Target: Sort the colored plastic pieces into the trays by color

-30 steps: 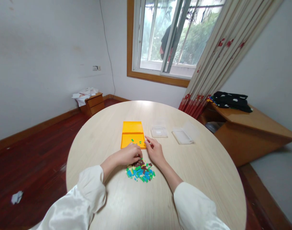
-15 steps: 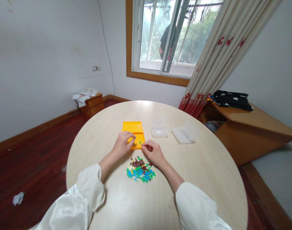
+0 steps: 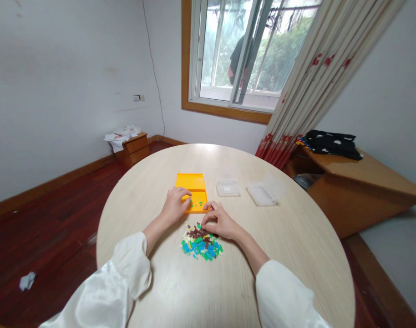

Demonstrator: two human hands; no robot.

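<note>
My left hand (image 3: 175, 203) rests at the left side of an opened yellow plastic case (image 3: 190, 181), its fingers curved over the lower tray with thumb and forefinger apart. Several small green bricks (image 3: 200, 203) lie inside that tray. Just in front of the case is a loose pile of tiny building bricks (image 3: 201, 246), brown at the far side, blue, green and cream nearer me. My right hand (image 3: 223, 223) is at the pile's far right edge, thumb and forefinger tips together beside a green brick; what they pinch, if anything, is too small to make out.
Two clear plastic boxes, one smaller (image 3: 228, 188) and one larger (image 3: 261, 195), stand open to the right of the case. Everything sits on a round pale wooden table (image 3: 153, 173). A wooden cabinet (image 3: 361, 182) with dark cloth stands beyond its right edge.
My right hand has moved back from the yellow case's near right corner to the brick pile. My left hand stays at the case, with thumb and forefinger slightly apart.
</note>
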